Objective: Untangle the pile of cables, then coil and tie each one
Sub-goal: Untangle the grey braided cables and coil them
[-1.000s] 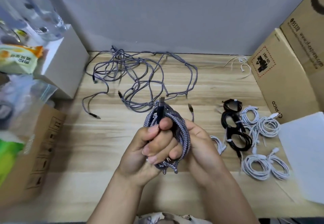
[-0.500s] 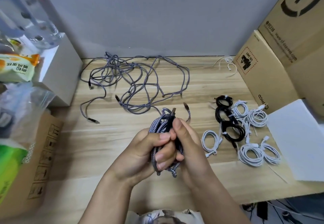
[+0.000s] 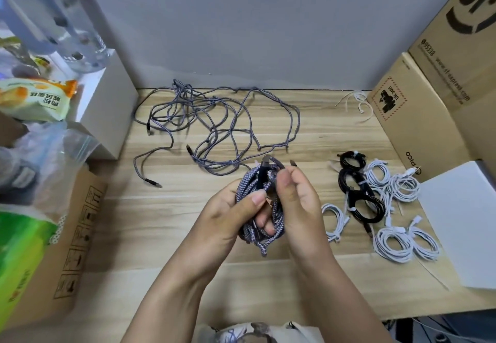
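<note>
Coil in hand, tie to come

Left hand (image 3: 230, 216) grips the coil (image 3: 257, 208) above the table's (image 3: 166, 235) near edge; right hand (image 3: 295, 203) pinches its upper loops, long axis running away from her.

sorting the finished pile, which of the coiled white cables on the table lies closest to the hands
The lone white coil, lying just to the right of the right hand. The other white coils sit farther right, beyond the black coils.
</note>
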Tool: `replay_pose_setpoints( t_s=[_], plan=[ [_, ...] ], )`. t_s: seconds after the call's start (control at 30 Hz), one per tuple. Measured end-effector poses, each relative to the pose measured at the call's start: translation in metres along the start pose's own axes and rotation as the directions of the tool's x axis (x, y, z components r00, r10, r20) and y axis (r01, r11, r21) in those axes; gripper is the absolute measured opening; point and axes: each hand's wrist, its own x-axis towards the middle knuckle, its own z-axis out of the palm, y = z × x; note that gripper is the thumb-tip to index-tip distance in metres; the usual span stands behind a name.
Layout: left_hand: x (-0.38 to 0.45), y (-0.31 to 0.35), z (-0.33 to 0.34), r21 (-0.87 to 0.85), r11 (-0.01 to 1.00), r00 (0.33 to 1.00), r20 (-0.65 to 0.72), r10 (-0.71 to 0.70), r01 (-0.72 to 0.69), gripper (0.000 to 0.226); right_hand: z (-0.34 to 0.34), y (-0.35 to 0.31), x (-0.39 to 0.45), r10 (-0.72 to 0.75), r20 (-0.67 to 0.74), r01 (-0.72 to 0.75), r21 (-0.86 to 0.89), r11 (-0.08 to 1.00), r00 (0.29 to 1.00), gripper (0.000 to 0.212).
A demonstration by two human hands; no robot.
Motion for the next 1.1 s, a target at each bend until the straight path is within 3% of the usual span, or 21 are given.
replay_pose_setpoints(
  t_s=[0.1, 0.17, 0.23, 0.3, 0.37, 0.4, 0.47, 0.57, 0.63, 0.73, 0.87, 1.1],
  plan=[
    [0.001, -0.003, 0.002, -0.124, 0.992, 0.997, -0.078, -0.005, -0.005, 0.033, -0.010, 0.004, 0.005, 0.014, 0.024, -0.012, -0.095, 0.995, 1.000, 0.049],
    [0.002, -0.004, 0.000, -0.156, 0.987, 0.989, -0.148, 0.015, -0.039, 0.018, -0.021, 0.014, 0.008, -0.068, -0.008, 0.062, -0.317, 0.946, 0.998, 0.032],
    [0.001, -0.002, -0.002, -0.171, 0.984, 0.976, -0.214, 0.022, -0.060, 0.019, -0.036, 0.019, 0.009, -0.183, -0.051, 0.130, -0.522, 0.843, 0.982, 0.014],
    [0.000, -0.004, -0.007, -0.162, 0.984, 0.966, -0.259, 0.027, -0.071, 0.017, -0.044, 0.013, 0.007, -0.267, -0.015, 0.190, -0.663, 0.724, 0.964, 0.026],
    [-0.002, -0.006, -0.010, -0.127, 0.988, 0.961, -0.274, 0.045, -0.082, 0.008, -0.046, 0.001, 0.000, -0.290, 0.068, 0.252, -0.703, 0.665, 0.955, 0.026],
    [-0.002, -0.009, -0.011, -0.090, 0.992, 0.958, -0.282, 0.061, -0.090, 0.010, -0.045, -0.005, -0.006, -0.287, 0.113, 0.282, -0.693, 0.663, 0.951, 0.023],
    [-0.003, -0.011, -0.012, 0.033, 0.994, 0.952, -0.288, 0.107, -0.102, 0.016, -0.041, -0.017, -0.015, -0.233, 0.164, 0.285, -0.562, 0.776, 0.958, 0.012],
    [-0.005, -0.013, -0.007, 0.114, 0.990, 0.951, -0.286, 0.117, -0.087, 0.025, -0.028, -0.028, -0.023, -0.098, 0.222, 0.128, -0.123, 0.984, 0.970, 0.013],
    [-0.005, -0.014, -0.003, 0.112, 0.992, 0.952, -0.292, 0.094, -0.064, 0.034, -0.020, -0.026, -0.022, 0.000, 0.238, -0.028, 0.115, 0.993, 0.971, 0.014],
    [-0.004, -0.016, 0.003, 0.132, 0.989, 0.945, -0.310, 0.103, -0.064, 0.040, -0.009, -0.014, -0.018, 0.117, 0.162, -0.161, 0.296, 0.941, 0.980, 0.027],
    [-0.006, -0.014, 0.009, 0.238, 0.966, 0.922, -0.342, 0.180, -0.101, 0.027, 0.002, 0.002, -0.016, 0.183, -0.024, -0.163, 0.358, 0.919, 0.983, 0.014],
    [-0.008, -0.016, 0.023, 0.425, 0.899, 0.899, -0.347, 0.268, -0.104, 0.027, 0.005, 0.020, -0.014, 0.142, -0.285, -0.096, 0.171, 0.981, 0.948, 0.012]
  ],
)
